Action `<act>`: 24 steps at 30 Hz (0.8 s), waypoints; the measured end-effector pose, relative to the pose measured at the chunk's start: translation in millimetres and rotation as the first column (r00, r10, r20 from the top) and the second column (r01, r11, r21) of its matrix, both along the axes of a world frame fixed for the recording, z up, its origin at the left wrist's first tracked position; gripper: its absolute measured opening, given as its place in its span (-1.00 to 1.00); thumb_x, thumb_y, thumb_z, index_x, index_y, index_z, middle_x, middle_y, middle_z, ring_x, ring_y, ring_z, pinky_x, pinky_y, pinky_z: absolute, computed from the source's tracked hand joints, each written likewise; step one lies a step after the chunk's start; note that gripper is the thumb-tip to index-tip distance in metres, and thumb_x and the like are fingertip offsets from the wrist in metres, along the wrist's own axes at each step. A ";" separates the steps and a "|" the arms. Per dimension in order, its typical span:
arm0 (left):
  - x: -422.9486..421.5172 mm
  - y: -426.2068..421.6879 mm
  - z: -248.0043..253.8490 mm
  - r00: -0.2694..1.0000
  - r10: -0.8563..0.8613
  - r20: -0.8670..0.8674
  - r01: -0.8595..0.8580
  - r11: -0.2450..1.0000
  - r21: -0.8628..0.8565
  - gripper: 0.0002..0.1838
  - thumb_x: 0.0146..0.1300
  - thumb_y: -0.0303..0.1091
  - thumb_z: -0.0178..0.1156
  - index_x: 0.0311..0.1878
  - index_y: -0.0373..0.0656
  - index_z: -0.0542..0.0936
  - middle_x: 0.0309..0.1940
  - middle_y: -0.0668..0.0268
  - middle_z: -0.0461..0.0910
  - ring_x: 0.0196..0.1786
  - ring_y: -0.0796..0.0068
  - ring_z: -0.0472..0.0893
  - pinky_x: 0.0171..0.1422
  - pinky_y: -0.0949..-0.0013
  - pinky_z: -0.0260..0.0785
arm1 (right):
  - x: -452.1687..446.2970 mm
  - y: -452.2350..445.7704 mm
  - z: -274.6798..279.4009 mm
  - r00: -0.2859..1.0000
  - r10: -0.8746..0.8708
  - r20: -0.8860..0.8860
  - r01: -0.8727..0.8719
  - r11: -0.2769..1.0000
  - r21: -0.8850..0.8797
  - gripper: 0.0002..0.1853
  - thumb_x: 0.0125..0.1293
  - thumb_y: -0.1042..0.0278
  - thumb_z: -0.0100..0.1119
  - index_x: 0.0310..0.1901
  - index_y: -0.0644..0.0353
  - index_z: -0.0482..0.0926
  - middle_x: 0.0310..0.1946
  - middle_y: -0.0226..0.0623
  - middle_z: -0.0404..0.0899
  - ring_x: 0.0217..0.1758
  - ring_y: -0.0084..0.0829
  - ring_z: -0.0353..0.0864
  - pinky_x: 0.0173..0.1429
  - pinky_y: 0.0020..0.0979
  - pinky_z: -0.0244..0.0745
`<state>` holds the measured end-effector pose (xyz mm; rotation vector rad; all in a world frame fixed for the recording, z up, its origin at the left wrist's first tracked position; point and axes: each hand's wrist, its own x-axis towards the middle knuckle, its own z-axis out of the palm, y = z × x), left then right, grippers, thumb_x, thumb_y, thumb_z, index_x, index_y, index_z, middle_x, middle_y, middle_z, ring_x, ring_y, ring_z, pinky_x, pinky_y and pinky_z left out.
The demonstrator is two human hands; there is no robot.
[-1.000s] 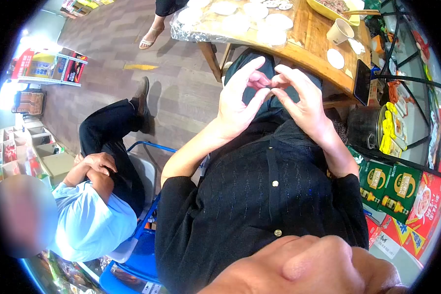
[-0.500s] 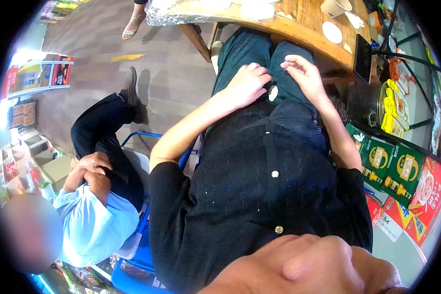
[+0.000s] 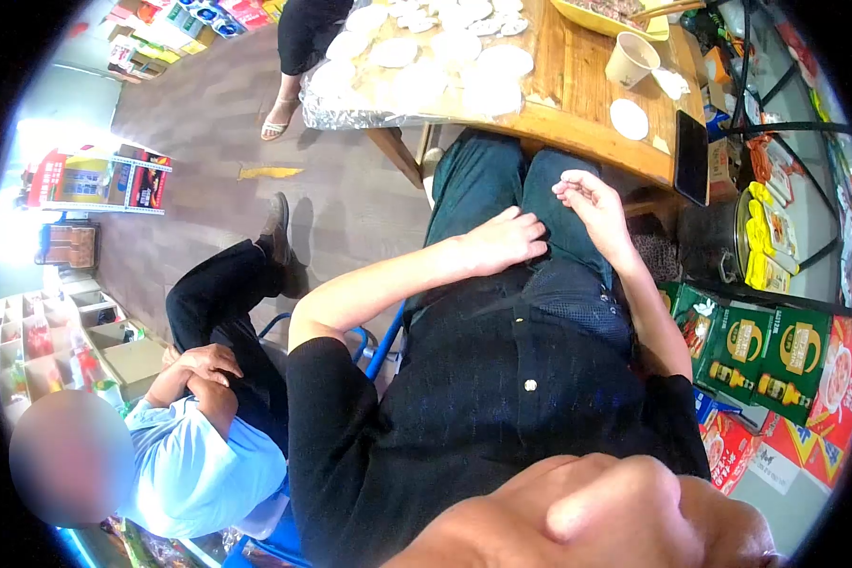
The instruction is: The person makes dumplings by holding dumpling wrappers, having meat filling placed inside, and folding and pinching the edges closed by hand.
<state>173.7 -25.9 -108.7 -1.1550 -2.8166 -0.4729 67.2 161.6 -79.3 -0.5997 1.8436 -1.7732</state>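
Across the lap, the left hand (image 3: 505,239) has moved since half a second ago, over towards the spot where a pale scrap lay between the thighs. It rests palm down on the dark green trousers (image 3: 473,180), fingers bent; whether they hold that scrap cannot be told. Above the other thigh, apart from it, the right hand (image 3: 592,210) hangs with fingers curled towards the thumb; any grip is unclear. To the right, green packs (image 3: 793,364) show a gold mug, a bottle and Chinese lettering too blurred to read. Below, a red box (image 3: 728,452) carries a bowl picture, and a white label (image 3: 772,469) bears small, illegible print. Beyond the knees, the wooden table (image 3: 577,126) holds a white disc (image 3: 629,119), a black phone (image 3: 691,159) and a plain paper cup (image 3: 631,62). Far left, a red display box (image 3: 149,182) has unreadable writing.
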 end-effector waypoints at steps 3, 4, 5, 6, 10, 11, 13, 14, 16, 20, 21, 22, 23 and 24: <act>-1.4 -0.2 -4.5 0.997 -0.034 -0.064 0.035 0.999 0.017 -0.79 0.18 -0.31 0.05 -0.14 -0.03 0.58 -0.15 0.33 0.50 -0.01 0.37 0.46 0.05 0.26 0.25 | 0.2 -1.2 -0.2 1.000 -0.008 -0.005 0.008 1.000 0.008 -0.78 0.40 0.51 0.04 0.02 0.34 0.51 -0.17 -0.33 0.62 -0.10 -0.57 0.58 0.03 -0.52 0.48; -1.3 -0.5 -5.2 0.995 -0.042 -0.087 0.043 0.999 0.004 -0.82 0.17 -0.31 0.06 -0.17 -0.04 0.56 -0.15 0.33 0.50 0.00 0.37 0.46 0.05 0.26 0.24 | -0.3 -0.6 -1.3 1.000 -0.003 -0.015 0.003 1.000 0.000 -0.78 0.40 0.51 0.04 0.02 0.34 0.51 -0.17 -0.33 0.62 -0.10 -0.57 0.58 0.03 -0.52 0.48; 0.1 -0.6 -6.1 0.992 -0.050 -0.115 0.048 0.999 -0.020 -0.82 0.17 -0.31 0.06 -0.18 -0.04 0.56 -0.16 0.33 0.50 0.00 0.37 0.46 0.06 0.26 0.24 | 1.0 0.2 -2.4 1.000 -0.005 -0.001 0.005 1.000 0.012 -0.78 0.40 0.51 0.04 0.03 0.34 0.51 -0.17 -0.33 0.62 -0.10 -0.57 0.58 0.03 -0.52 0.48; 0.3 -1.3 -3.2 0.988 -0.058 -0.146 0.052 0.998 -0.046 -0.83 0.17 -0.31 0.06 -0.19 -0.04 0.55 -0.16 0.33 0.50 0.00 0.38 0.46 0.07 0.27 0.24 | 0.9 0.4 -3.1 1.000 -0.007 0.009 0.006 1.000 0.023 -0.78 0.40 0.51 0.03 0.03 0.34 0.51 -0.17 -0.33 0.62 -0.10 -0.57 0.58 0.03 -0.51 0.48; -1.0 -3.7 0.6 0.990 -0.104 -0.091 0.094 0.990 -0.108 -0.84 0.14 -0.31 0.07 -0.21 -0.04 0.53 -0.20 0.35 0.50 -0.02 0.39 0.46 0.06 0.30 0.23 | 1.5 1.4 -0.1 1.000 0.004 0.012 -0.004 1.000 0.016 -0.78 0.40 0.51 0.04 0.03 0.33 0.51 -0.17 -0.32 0.62 -0.10 -0.56 0.59 0.03 -0.51 0.49; -1.4 -4.3 0.1 0.990 -0.099 -0.098 0.087 0.990 -0.114 -0.84 0.14 -0.31 0.07 -0.21 -0.04 0.53 -0.20 0.35 0.50 -0.02 0.39 0.46 0.06 0.30 0.23 | 0.9 1.5 -0.1 1.000 0.009 0.013 -0.009 1.000 0.010 -0.78 0.40 0.51 0.03 0.04 0.33 0.51 -0.16 -0.31 0.62 -0.09 -0.55 0.59 0.03 -0.51 0.50; -2.9 -6.4 1.1 0.987 -0.109 -0.117 0.100 0.992 -0.077 -0.88 0.14 -0.30 0.07 -0.26 -0.03 0.51 -0.27 0.37 0.49 -0.05 0.40 0.46 0.03 0.30 0.22 | 0.8 1.1 0.9 1.000 0.003 0.010 -0.003 1.000 0.002 -0.78 0.41 0.51 0.03 0.04 0.32 0.51 -0.16 -0.31 0.62 -0.09 -0.55 0.59 0.03 -0.50 0.50; -3.6 -7.4 2.0 0.987 -0.099 -0.128 0.090 0.993 -0.074 -0.88 0.11 -0.29 0.11 -0.28 -0.02 0.51 -0.31 0.38 0.48 -0.08 0.39 0.47 0.03 0.30 0.22 | 0.9 0.4 1.1 1.000 -0.010 0.014 0.010 1.000 -0.001 -0.78 0.41 0.50 0.03 0.04 0.32 0.51 -0.15 -0.31 0.62 -0.09 -0.55 0.59 0.03 -0.50 0.49; -3.5 -9.3 5.7 0.997 -0.056 -0.057 0.055 0.998 -0.013 -0.89 0.12 -0.27 0.15 -0.29 -0.03 0.51 -0.32 0.38 0.48 -0.09 0.38 0.47 0.02 0.29 0.22 | 0.6 0.2 -0.3 1.000 -0.006 0.016 0.006 1.000 -0.005 -0.78 0.42 0.49 0.02 0.04 0.31 0.51 -0.15 -0.31 0.62 -0.11 -0.55 0.58 0.03 -0.49 0.49; -5.3 -20.5 12.8 0.986 0.061 0.155 -0.099 0.963 0.250 -0.85 0.18 -0.24 0.21 -0.27 -0.07 0.54 -0.31 0.30 0.55 -0.14 0.28 0.52 -0.03 0.19 0.31 | 0.1 -3.9 0.7 0.998 0.028 0.064 -0.027 1.000 -0.014 -0.79 0.42 0.48 0.03 0.03 0.32 0.51 -0.15 -0.31 0.62 -0.12 -0.55 0.58 0.02 -0.48 0.50; -8.9 -24.8 9.2 0.973 0.047 0.228 -0.141 0.898 0.417 -0.82 0.13 -0.26 0.27 -0.26 -0.11 0.56 -0.30 0.24 0.58 -0.18 0.18 0.57 -0.04 0.12 0.38 | -2.4 -6.3 2.8 0.996 0.054 0.071 -0.053 0.998 -0.024 -0.78 0.42 0.46 0.04 0.04 0.32 0.51 -0.14 -0.31 0.62 -0.12 -0.55 0.58 0.02 -0.48 0.49; -6.1 -26.6 12.8 0.936 0.128 0.329 -0.284 0.824 0.489 -0.82 0.13 -0.30 0.30 -0.26 -0.14 0.57 -0.31 0.26 0.59 -0.20 0.30 0.61 -0.06 0.21 0.44 | -2.8 -6.8 4.2 0.993 0.075 0.090 -0.073 0.997 -0.027 -0.77 0.43 0.44 0.05 0.04 0.32 0.51 -0.14 -0.30 0.61 -0.11 -0.55 0.58 0.02 -0.48 0.49; -3.5 -28.4 20.2 0.818 0.124 0.562 -0.474 0.700 0.534 -0.82 0.18 -0.32 0.32 -0.23 -0.17 0.56 -0.32 0.33 0.60 -0.19 0.50 0.61 -0.10 0.35 0.46 | -2.2 -9.9 8.6 0.993 0.076 0.091 -0.072 0.997 -0.038 -0.76 0.43 0.42 0.06 0.05 0.32 0.51 -0.13 -0.29 0.62 -0.10 -0.55 0.58 0.02 -0.48 0.49; -3.0 -31.4 11.3 0.789 0.064 0.611 -0.544 0.536 0.646 -0.82 0.25 -0.33 0.29 -0.20 -0.21 0.55 -0.26 0.37 0.61 -0.17 0.63 0.58 -0.13 0.46 0.46 | -0.3 -14.0 15.0 0.993 0.069 0.101 -0.065 0.997 -0.045 -0.75 0.43 0.40 0.07 0.06 0.32 0.50 -0.13 -0.28 0.62 -0.10 -0.54 0.58 0.02 -0.47 0.49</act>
